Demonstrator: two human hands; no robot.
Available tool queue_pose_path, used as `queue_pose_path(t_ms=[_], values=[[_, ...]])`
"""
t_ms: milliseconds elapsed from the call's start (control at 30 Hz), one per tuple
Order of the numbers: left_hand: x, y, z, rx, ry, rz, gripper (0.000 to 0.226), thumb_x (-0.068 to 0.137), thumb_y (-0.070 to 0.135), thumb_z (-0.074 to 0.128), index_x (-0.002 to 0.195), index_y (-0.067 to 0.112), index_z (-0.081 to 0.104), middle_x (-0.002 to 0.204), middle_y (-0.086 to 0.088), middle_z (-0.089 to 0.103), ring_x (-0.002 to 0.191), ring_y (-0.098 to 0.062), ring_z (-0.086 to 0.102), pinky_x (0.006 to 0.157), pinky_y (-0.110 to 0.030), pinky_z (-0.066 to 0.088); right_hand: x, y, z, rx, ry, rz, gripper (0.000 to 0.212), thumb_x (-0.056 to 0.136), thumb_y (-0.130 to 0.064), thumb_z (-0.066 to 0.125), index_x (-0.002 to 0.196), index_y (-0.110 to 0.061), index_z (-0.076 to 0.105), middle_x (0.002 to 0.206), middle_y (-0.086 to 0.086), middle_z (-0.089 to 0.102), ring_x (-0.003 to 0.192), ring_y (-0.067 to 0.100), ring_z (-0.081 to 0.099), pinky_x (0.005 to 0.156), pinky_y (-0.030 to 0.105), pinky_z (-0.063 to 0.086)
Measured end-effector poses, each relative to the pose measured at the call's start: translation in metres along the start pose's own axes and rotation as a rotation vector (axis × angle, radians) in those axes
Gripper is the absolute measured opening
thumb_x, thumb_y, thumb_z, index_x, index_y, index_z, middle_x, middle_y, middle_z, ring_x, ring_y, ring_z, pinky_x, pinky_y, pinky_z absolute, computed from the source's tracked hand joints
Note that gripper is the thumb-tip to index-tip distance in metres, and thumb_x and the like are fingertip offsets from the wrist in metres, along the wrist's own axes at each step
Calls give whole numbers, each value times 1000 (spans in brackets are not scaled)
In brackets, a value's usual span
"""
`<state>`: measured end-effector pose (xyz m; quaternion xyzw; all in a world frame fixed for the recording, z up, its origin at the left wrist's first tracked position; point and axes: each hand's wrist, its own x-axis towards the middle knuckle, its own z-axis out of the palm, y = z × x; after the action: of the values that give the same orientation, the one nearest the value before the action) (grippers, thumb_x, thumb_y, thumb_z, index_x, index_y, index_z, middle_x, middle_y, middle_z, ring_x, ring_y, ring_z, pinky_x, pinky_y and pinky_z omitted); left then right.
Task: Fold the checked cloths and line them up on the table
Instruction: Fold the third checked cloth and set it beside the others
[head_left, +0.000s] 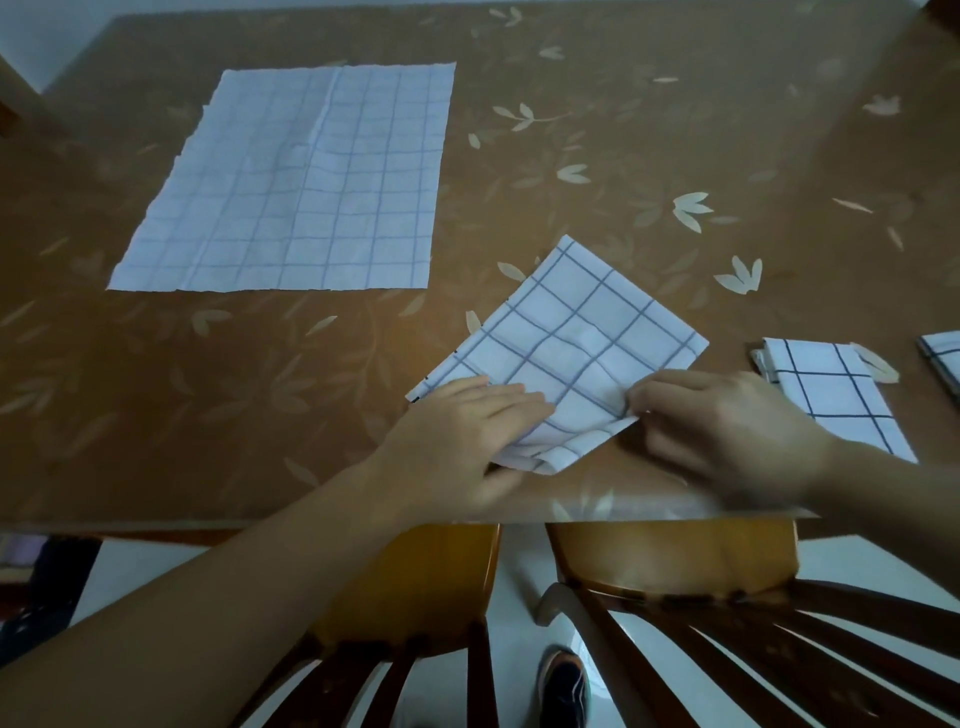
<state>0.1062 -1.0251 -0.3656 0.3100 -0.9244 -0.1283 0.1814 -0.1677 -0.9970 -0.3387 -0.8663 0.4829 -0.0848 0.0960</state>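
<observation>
The right hand (727, 426) pinches the near corner of the half-folded cloth (566, 348) in a closed grip; the left hand (462, 436) presses it flat with straight fingers. Just right of that grip lie two folded cloths (831, 395), one cut off by the edge. Well beyond the left hand, one unfolded cloth (301, 182) waits on the tabletop (675, 130).

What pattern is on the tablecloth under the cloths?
The tablecloth is brown with pale leaf sprigs, clearest in the head view.
</observation>
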Motion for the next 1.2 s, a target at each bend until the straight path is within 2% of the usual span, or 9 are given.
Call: queue_pose_path(t_ms=[133, 267, 367, 467, 600, 767, 900, 1033, 1200], values=[[3, 4, 2, 118, 108, 47, 32, 77, 22, 48, 86, 11, 76, 81, -4, 75, 72, -25, 70, 64, -33, 56, -4, -19, 10, -89, 66, -62, 45, 78, -34, 66, 118, -12, 64, 120, 4, 64, 107, 20, 59, 86, 34, 49], [12, 21, 2, 235, 24, 91, 18, 79, 24, 57, 71, 13, 68, 58, -1, 60, 49, -24, 54, 53, -28, 34, 1, -36, 17, -98, 125, -95, 40, 88, -40, 54, 116, -14, 67, 114, 2, 69, 101, 21, 65, 80, 35, 51], [12, 21, -1, 95, -45, 44, 20, 82, 32, 58, 82, 17, 70, 68, 3, 64, 60, -19, 59, 55, -28, 38, -3, -28, 16, 50, 86, -71, 34, 88, -36, 51, 109, -18, 71, 110, -2, 72, 92, 20, 70, 67, 35, 58], [4, 6, -7, 46, -130, -13, 43, 80, 50, 54, 107, 22, 71, 104, 6, 72, 97, -15, 66, 75, -33, 52, -18, -10, 17, 192, 48, 11, 38, 87, -36, 51, 115, -19, 70, 119, -5, 68, 106, 7, 64, 83, 31, 58], [-5, -11, -11, 108, -316, -75, 63, 79, 65, 45, 135, 37, 53, 149, 14, 43, 141, -10, 32, 108, -36, 27, -25, -3, 10, 366, 33, 106, 38, 90, -34, 46, 119, -22, 68, 122, -14, 63, 117, -21, 45, 99, 5, 37], [5, -20, -12, -146, -137, -169, 33, 91, 43, 48, 107, 29, 72, 110, 11, 72, 108, -10, 63, 86, -36, 50, -18, -10, -8, 590, -74, 360, 22, 95, -30, 53, 101, -30, 74, 92, -22, 71, 87, -4, 64, 76, 21, 47], [21, -16, -23, -414, -62, -447, 28, 96, 32, 58, 73, 19, 67, 55, 9, 57, 52, -8, 51, 51, -15, 34, -13, -7, -17, 756, -124, 603, 47, 77, -56, 52, 75, -12, 69, 63, 4, 58, 61, 20, 52, 65, 36, 39], [30, -8, -23, -425, -34, -568, 34, 96, 30, 58, 62, 26, 53, 48, 14, 57, 53, 0, 57, 47, -11, 38, -4, -1, -17, 764, -63, 748, 49, 91, -46, 57, 92, 1, 69, 91, 22, 69, 84, 33, 67, 82, 45, 54], [42, -14, -11, -398, -30, -676, 42, 98, 41, 51, 82, 3, 64, 73, -8, 67, 67, -18, 63, 58, -39, 48, 14, 6, -6, 654, 31, 929, 44, 93, -42, 57, 95, 1, 69, 89, 23, 69, 66, 27, 63, 59, 34, 50]])
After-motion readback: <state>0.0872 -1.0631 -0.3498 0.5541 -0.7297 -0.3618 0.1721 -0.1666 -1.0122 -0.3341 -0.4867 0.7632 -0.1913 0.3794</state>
